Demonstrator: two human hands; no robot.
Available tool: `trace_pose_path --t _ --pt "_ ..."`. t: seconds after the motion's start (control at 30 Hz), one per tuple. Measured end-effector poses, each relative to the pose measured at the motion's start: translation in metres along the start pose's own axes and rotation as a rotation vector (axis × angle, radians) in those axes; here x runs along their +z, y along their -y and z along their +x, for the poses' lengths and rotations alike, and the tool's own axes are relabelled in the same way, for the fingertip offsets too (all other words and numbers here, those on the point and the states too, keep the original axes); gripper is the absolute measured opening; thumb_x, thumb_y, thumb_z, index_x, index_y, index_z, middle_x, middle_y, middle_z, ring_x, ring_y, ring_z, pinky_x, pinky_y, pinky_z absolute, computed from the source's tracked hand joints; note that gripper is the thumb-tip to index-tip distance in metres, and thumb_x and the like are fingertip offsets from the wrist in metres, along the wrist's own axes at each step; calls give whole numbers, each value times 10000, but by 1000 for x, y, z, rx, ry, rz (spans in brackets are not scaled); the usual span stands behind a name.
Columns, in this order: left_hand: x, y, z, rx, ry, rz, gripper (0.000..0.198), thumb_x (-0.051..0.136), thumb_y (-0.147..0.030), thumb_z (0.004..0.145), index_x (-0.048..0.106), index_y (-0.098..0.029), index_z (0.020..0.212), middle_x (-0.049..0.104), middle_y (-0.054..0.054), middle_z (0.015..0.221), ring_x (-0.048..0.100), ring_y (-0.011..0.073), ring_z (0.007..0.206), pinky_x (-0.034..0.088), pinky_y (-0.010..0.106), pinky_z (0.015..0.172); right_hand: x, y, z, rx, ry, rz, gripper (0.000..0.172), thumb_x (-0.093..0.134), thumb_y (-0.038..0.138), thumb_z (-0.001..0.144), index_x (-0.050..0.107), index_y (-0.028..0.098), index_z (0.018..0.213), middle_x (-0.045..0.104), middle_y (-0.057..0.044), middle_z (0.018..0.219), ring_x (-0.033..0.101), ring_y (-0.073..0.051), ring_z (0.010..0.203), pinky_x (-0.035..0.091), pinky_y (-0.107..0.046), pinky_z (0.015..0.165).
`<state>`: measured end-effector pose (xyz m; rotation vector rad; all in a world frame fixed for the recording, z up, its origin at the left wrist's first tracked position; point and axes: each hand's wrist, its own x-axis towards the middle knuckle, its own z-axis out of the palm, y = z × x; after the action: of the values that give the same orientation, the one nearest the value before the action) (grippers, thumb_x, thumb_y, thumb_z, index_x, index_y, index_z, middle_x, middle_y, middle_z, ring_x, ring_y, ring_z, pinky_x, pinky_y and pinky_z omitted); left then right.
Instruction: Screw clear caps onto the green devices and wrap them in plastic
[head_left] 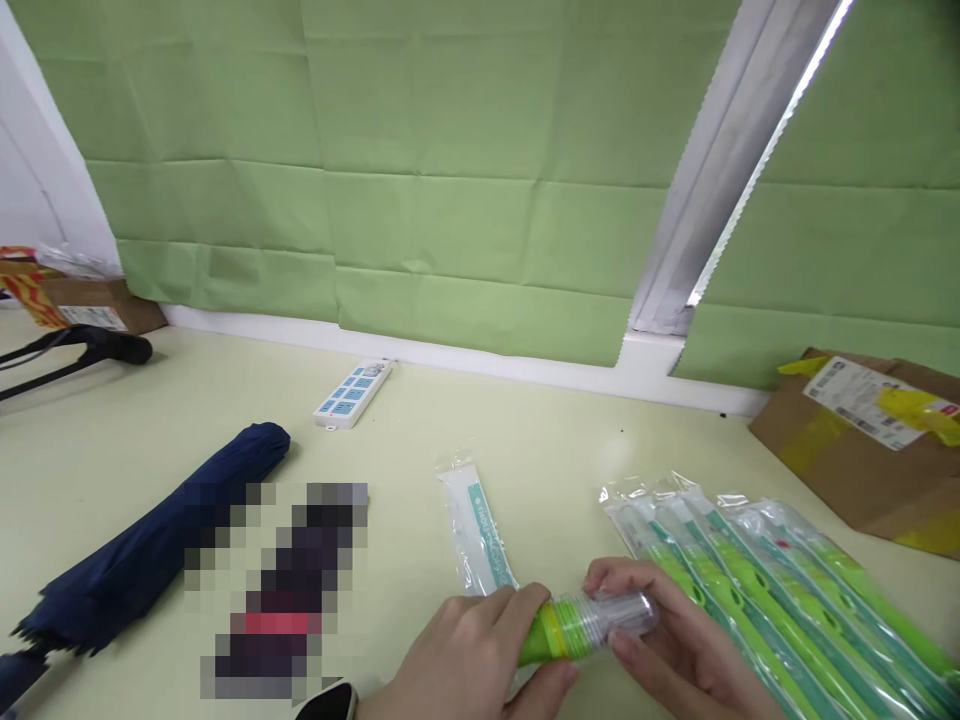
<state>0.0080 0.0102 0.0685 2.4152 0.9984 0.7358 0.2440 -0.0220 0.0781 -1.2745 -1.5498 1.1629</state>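
Observation:
My left hand [487, 645] is wrapped round the green body of a tube-shaped thing with a clear cap [564, 630], which has ribbed rings and a yellow band. The fingers of my right hand [675, 635] close on its clear end from the right. Its exact kind is not plain from here. Just behind my left hand lies a clear plastic packet [480, 525] with a white and teal label. To the right of my right hand, several packets with bright green things inside [757, 590] overlap in a row.
A folded dark blue umbrella [165, 530] lies at left, beside a pixelated dark item [307, 570]. A white power strip [354, 393] rests near the wall. Cardboard boxes stand at far right [787, 425] and far left [139, 308]. Green sheets [480, 180] hang behind the table.

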Motion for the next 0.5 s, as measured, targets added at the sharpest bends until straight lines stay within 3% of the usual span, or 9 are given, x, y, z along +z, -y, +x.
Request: trace_pose_path --t 0.17,0.27,0.37,0.5 --pt "8 4 -2 96 -73 86 348 695 -345 881 611 -170 1170 752 77 900 733 290 690 625 406 576 -1 -2 1 56 -61 -126 220 628 478 943 666 319 1090 696 -41 1081 650 -247 1028 547 -288 833" --pt "9 6 -2 142 -118 158 360 638 -410 936 590 -170 1201 745 71 882 728 260 677 617 357 572 0 -4 2 49 -97 -238 226 639 485 921 682 294 1033 702 -22 961 654 -217 851 527 -265 731" --pt "9 7 -2 205 -126 230 367 540 -468 1001 588 -157 1191 735 67 853 718 232 659 602 318 566 1 -4 3 49 -75 -287 225 606 471 928 677 258 920 643 11 792 582 -170 668 458 -243 603" --pt "13 7 -3 262 -102 287 392 544 -507 1000 600 -151 1154 729 46 824 706 230 617 584 318 518 4 -2 4 102 -7 -314 386 482 510 980 580 230 733 502 55 571 485 -139 519 355 -243 512"
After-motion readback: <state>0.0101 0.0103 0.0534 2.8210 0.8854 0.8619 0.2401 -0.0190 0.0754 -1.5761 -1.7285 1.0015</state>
